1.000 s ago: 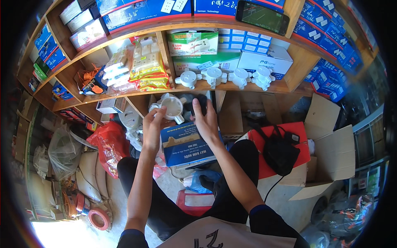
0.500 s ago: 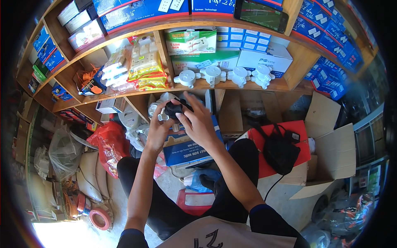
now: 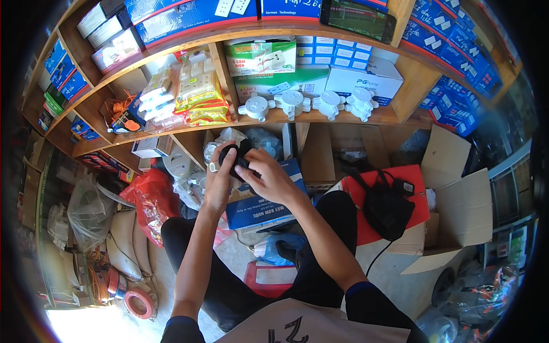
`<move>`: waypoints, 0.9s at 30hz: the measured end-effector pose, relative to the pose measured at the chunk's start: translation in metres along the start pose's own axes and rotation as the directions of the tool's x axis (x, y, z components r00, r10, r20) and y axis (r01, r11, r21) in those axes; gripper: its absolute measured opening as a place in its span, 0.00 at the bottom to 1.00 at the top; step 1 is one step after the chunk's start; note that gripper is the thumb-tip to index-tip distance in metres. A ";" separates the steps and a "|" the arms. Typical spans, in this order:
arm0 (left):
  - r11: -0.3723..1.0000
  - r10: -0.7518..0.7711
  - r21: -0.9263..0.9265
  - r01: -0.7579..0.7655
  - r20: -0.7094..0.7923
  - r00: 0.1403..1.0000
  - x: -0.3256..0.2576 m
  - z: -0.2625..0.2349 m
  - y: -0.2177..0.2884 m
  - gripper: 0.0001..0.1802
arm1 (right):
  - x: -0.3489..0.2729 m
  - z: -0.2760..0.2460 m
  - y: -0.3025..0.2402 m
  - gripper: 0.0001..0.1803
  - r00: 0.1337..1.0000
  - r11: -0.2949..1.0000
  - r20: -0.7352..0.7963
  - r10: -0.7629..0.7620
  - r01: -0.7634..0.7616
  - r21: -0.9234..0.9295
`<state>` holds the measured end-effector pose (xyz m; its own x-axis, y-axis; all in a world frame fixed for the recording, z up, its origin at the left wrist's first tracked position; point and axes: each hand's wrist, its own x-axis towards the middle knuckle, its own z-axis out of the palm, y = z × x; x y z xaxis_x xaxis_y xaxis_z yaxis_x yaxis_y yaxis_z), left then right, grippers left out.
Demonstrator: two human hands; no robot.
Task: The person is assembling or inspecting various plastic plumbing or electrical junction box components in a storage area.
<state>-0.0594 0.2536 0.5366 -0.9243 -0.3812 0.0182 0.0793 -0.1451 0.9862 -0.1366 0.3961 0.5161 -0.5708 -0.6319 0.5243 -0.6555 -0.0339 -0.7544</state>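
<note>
Both hands are raised together in front of the lower shelf, above a blue carton [image 3: 260, 197]. Between them sits a small, dark black object [image 3: 235, 155], roundish in outline; its kind is too dark to make out. My left hand [image 3: 217, 186] is closed around its left side, thumb on top. A white ring-shaped end [image 3: 214, 167] shows at the left hand's fingers, perhaps part of a fitting. My right hand [image 3: 271, 180] pinches the black object from the right with bent fingers. Several white round junction boxes [image 3: 255, 107] stand on the shelf edge beyond.
A phone [image 3: 357, 23] leans on the upper shelf. To the right are a red box [image 3: 377, 211] with a black bag [image 3: 390, 208] on it and an open cardboard carton [image 3: 466, 211]. A red plastic bag [image 3: 154, 197] lies left, near a red-wrapped coil [image 3: 139, 303].
My right fingers, raised and spread before, have come down and curled onto the black object. The black object has turned, and the left thumb now lies over it.
</note>
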 end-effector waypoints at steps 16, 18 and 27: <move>0.985 0.109 -0.133 -0.113 -0.037 0.993 0.001 -0.017 0.004 0.33 | -0.003 0.017 -0.001 0.32 0.919 0.820 0.098 0.382 -0.385 0.424; 0.977 0.201 -0.063 -0.202 -0.020 0.979 0.006 -0.018 -0.002 0.24 | -0.003 0.023 0.009 0.29 0.950 0.856 -0.009 0.311 -0.276 0.438; 0.977 0.203 0.009 -0.212 -0.331 0.922 0.011 -0.022 0.001 0.19 | -0.001 0.009 0.008 0.27 0.944 0.944 -0.101 0.315 -0.301 0.136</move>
<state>-0.0611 0.2290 0.5343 -0.7123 -0.6829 0.1622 0.2696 -0.0527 0.9615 -0.1367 0.3890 0.5062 -0.7951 -0.5289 0.2967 -0.3800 0.0532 -0.9235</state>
